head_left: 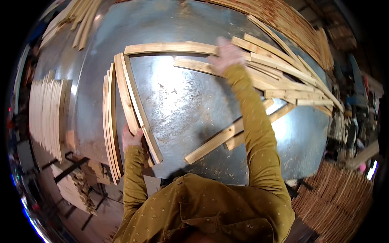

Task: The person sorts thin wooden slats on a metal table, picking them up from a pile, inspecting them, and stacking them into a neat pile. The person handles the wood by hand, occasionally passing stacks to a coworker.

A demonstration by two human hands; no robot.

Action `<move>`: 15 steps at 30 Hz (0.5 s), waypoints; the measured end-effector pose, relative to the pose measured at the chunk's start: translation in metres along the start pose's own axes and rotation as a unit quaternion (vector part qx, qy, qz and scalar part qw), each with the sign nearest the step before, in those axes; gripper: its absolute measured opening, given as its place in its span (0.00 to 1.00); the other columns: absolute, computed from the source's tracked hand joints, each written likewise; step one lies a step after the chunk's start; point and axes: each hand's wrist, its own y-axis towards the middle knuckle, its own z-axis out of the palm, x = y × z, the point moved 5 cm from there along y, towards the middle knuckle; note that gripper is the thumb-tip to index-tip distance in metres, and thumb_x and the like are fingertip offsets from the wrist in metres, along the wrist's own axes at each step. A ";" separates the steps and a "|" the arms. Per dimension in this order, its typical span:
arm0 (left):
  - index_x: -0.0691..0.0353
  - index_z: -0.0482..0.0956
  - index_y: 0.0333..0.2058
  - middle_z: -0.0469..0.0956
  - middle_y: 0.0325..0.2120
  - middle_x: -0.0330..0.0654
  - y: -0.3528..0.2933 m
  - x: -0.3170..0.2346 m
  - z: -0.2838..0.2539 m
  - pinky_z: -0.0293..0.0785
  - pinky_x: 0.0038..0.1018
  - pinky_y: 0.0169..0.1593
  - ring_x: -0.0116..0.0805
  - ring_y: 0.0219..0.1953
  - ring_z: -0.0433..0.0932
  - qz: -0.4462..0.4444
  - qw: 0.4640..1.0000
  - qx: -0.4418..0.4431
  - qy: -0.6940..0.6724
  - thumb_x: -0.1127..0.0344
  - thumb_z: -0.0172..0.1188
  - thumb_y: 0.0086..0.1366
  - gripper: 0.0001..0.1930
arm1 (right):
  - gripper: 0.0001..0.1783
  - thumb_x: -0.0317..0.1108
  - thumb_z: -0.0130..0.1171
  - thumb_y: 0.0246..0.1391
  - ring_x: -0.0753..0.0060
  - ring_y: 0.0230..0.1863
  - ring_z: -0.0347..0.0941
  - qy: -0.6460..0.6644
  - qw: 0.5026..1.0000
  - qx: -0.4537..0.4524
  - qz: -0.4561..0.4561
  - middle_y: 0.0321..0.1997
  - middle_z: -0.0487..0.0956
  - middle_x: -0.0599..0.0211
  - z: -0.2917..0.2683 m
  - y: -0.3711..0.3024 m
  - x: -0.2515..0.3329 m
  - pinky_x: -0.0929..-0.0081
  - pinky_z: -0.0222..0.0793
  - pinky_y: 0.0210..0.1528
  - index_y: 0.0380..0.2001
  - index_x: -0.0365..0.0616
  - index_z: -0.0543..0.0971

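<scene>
My left hand (133,137) is closed around the near end of a pale wooden strip (126,95) at the table's left front. A second strip (142,109) leans close along its right side. Across the far side, a strip (170,48) lies crosswise, its left end by the tops of those two. My right hand (229,54) is over that strip's right end, at the edge of a loose, fanned pile of strips (283,65). Motion smears its fingers, so its grip cannot be made out. Just below it, another strip (194,65) juts left from the pile.
All this lies on a scuffed metal table (170,97). Several strips stand side by side (110,125) left of my left hand. Two strips (214,139) slant across the right front. A stack of slats (48,113) is at far left, and bundled wood (336,202) sits beyond the right corner.
</scene>
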 end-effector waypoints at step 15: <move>0.65 0.62 0.63 0.67 0.59 0.56 -0.007 -0.035 -0.005 0.67 0.39 0.62 0.54 0.61 0.68 -0.186 0.981 -0.055 -0.002 0.54 0.71 0.53 0.43 | 0.38 0.61 0.52 0.56 0.47 0.60 0.71 0.027 0.981 0.190 0.038 0.56 0.76 0.47 0.091 -0.035 -0.084 0.59 0.65 0.61 0.64 0.52 0.68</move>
